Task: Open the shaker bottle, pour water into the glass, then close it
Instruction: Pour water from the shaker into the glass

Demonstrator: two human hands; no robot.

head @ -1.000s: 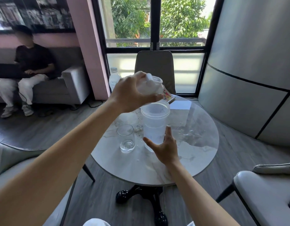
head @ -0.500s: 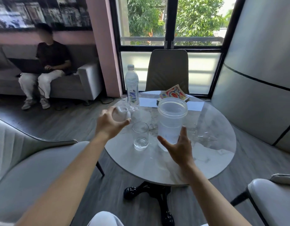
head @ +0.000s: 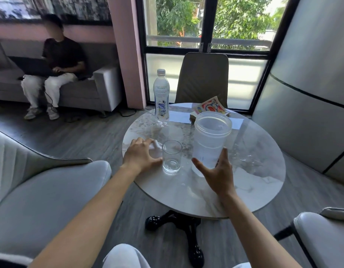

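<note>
The shaker bottle [head: 210,140] stands open on the surface [head: 244,171], right hand [head: 217,171] spread around its base. Left hand [head: 142,155] presses the lid [head: 155,147] down beside the glass [head: 171,156]. Opening appears complete; next, grip, lift and tilt over the glass.

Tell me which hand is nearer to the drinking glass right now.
Left. The left hand rests on the table over the lid, its thumb almost touching the glass. The right hand is farther off, cupped around the open shaker bottle on the glass's other side.
</note>
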